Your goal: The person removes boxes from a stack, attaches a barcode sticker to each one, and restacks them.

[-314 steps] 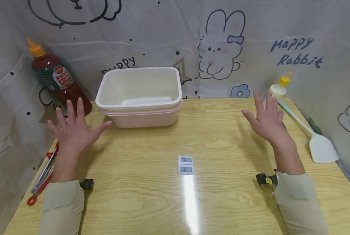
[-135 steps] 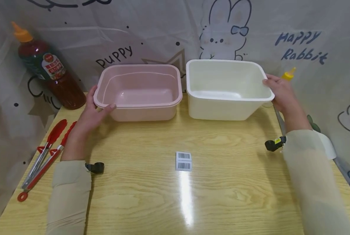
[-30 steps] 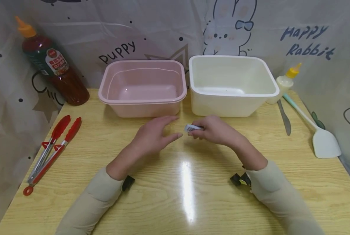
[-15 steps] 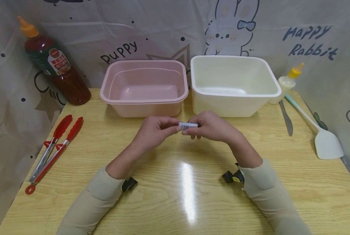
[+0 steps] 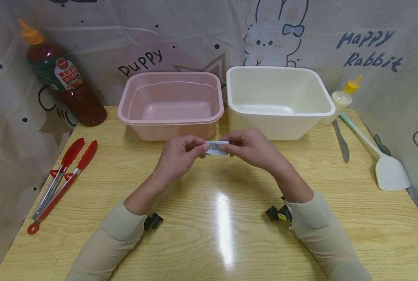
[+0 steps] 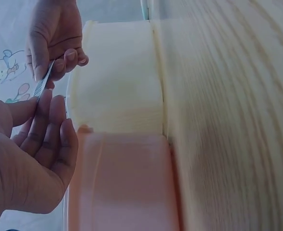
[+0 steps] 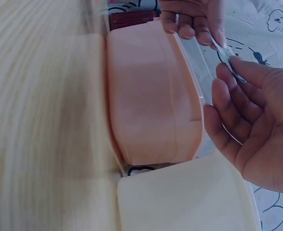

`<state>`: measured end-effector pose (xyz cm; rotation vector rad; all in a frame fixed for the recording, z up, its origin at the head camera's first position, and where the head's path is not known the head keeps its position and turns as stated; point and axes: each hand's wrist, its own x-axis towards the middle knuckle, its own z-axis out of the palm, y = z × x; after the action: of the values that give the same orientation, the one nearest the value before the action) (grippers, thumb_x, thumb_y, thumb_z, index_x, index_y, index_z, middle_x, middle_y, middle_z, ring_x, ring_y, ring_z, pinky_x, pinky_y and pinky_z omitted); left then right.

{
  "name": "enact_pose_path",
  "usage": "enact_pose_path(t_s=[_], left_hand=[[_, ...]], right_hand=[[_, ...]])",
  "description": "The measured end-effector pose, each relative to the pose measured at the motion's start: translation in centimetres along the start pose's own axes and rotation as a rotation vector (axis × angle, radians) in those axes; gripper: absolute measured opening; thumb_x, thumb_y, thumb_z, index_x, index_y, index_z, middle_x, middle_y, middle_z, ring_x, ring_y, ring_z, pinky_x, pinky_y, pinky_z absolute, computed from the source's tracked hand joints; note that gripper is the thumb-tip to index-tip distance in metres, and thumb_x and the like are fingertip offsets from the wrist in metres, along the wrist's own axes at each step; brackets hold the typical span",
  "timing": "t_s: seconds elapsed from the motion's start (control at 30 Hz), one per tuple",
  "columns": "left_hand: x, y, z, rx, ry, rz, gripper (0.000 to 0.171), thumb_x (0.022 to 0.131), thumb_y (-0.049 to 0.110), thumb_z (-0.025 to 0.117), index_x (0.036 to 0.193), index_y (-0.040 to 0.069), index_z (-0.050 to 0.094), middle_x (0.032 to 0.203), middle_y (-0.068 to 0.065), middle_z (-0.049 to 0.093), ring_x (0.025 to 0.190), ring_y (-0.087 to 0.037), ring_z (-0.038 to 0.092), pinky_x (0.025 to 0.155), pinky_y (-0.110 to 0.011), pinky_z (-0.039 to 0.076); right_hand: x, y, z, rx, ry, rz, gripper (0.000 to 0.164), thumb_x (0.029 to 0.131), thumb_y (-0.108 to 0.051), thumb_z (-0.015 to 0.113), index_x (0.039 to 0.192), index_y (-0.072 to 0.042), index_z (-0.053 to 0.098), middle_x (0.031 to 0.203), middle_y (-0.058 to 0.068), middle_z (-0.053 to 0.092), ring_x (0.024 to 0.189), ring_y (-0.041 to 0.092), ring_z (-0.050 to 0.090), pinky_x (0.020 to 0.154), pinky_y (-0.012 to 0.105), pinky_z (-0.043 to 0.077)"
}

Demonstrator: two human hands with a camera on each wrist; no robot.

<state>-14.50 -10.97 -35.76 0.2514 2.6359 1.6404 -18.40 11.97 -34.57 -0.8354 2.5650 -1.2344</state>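
Observation:
A small white barcode label (image 5: 215, 146) is held up over the table, in front of the two bins. My left hand (image 5: 175, 158) pinches its left end between thumb and fingers. At the other end, my right hand (image 5: 256, 150) pinches it in the same way. In the left wrist view the label (image 6: 44, 79) appears nearly edge-on, as a thin strip between both sets of fingertips. The right wrist view also has the label (image 7: 229, 58) thin and slanted, with the thumb on top. Its back side is hidden in the head view.
Behind my hands stand a pink bin (image 5: 174, 132) and, to its right, a white bin (image 5: 265, 127). Red-tipped tongs (image 5: 63, 183) and a large sauce bottle (image 5: 66, 82) are at left. On the right are a small yellow-capped bottle (image 5: 341, 99), a knife (image 5: 341, 141) and a white spatula (image 5: 391, 171).
The white bin was lifted out of the pink one and set to its right. My right hand picked the label off the table; my left hand has since taken its other end.

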Motion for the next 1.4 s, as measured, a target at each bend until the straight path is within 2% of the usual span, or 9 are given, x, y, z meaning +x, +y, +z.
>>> enact_pose_path(t_s=[0.1,0.33,0.5,0.67,0.87,0.93,1.07,1.17,1.4], left_hand=[[-0.1,0.0,0.0,0.008,0.016,0.009,0.016,0.098,0.023,0.069,0.099,0.009,0.077,0.086,-0.005,0.078,0.072,-0.015,0.068,0.051,-0.022,0.038],[-0.2,-0.2,0.0,0.039,0.029,0.037,0.024,0.1,0.029,0.066,0.09,0.01,0.077,0.08,-0.005,0.076,0.056,-0.016,0.051,0.046,-0.022,0.033],[-0.2,-0.3,0.1,0.025,0.021,0.019,0.026,0.098,0.032,0.068,0.083,0.012,0.076,0.076,-0.005,0.073,0.055,-0.015,0.045,0.046,-0.023,0.031],[-0.1,-0.4,0.3,0.005,-0.013,0.001,0.021,0.096,0.03,0.072,0.085,0.013,0.078,0.074,-0.006,0.07,0.058,-0.014,0.044,0.048,-0.022,0.03],[-0.2,-0.6,0.4,0.04,-0.087,-0.003,0.019,0.095,0.028,0.073,0.084,0.013,0.077,0.071,-0.002,0.066,0.059,-0.014,0.045,0.049,-0.022,0.03],[-0.2,-0.7,0.5,0.052,-0.107,-0.014,0.019,0.094,0.028,0.074,0.085,0.013,0.077,0.072,-0.001,0.068,0.062,-0.014,0.05,0.051,-0.022,0.035],[-0.1,-0.8,0.6,0.054,-0.144,-0.03,0.017,0.094,0.027,0.074,0.09,0.011,0.079,0.076,-0.003,0.072,0.072,-0.025,0.067,0.058,-0.025,0.047],[0.0,-0.8,0.7,0.055,-0.167,-0.028,0.016,0.094,0.025,0.073,0.092,0.01,0.079,0.078,-0.003,0.074,0.079,-0.032,0.071,0.063,-0.028,0.052],[0.2,-1.0,0.6,0.152,-0.246,-0.022,0.012,0.095,0.023,0.071,0.094,0.015,0.081,0.079,0.0,0.074,0.074,-0.018,0.066,0.063,-0.028,0.05]], right_hand=[[0.1,0.0,0.3,-0.009,0.032,-0.02,0.018,0.097,-0.02,0.07,0.111,-0.01,0.077,0.088,0.003,0.076,0.074,0.021,0.067,0.064,0.028,0.056],[0.1,0.0,0.5,-0.005,0.058,-0.034,0.02,0.098,-0.016,0.069,0.114,-0.007,0.076,0.098,0.008,0.077,0.079,0.027,0.071,0.069,0.03,0.059],[0.1,0.0,0.3,-0.013,0.07,-0.031,0.019,0.099,-0.016,0.067,0.113,-0.008,0.077,0.097,0.006,0.077,0.078,0.025,0.07,0.069,0.031,0.057],[0.1,0.1,0.0,-0.014,0.127,-0.042,0.019,0.1,-0.017,0.066,0.111,-0.008,0.077,0.101,0.007,0.078,0.084,0.019,0.072,0.074,0.033,0.059],[0.0,0.2,-0.3,0.033,0.167,-0.005,0.02,0.1,-0.019,0.066,0.112,-0.006,0.077,0.106,0.009,0.077,0.086,0.018,0.073,0.077,0.034,0.06],[0.0,0.2,-0.3,0.042,0.169,0.001,0.021,0.1,-0.019,0.065,0.112,-0.006,0.076,0.105,0.009,0.077,0.085,0.019,0.072,0.076,0.033,0.06],[0.0,0.3,-0.4,0.062,0.171,0.008,0.022,0.101,-0.019,0.064,0.113,-0.005,0.076,0.104,0.01,0.077,0.085,0.018,0.073,0.076,0.031,0.06],[0.0,0.2,-0.5,0.067,0.177,0.013,0.022,0.102,-0.018,0.063,0.113,-0.004,0.075,0.103,0.011,0.077,0.083,0.018,0.072,0.074,0.03,0.06],[0.1,0.3,-1.0,0.084,0.205,0.018,0.022,0.101,-0.015,0.063,0.115,-0.002,0.074,0.1,0.013,0.076,0.077,0.02,0.07,0.068,0.026,0.058]])
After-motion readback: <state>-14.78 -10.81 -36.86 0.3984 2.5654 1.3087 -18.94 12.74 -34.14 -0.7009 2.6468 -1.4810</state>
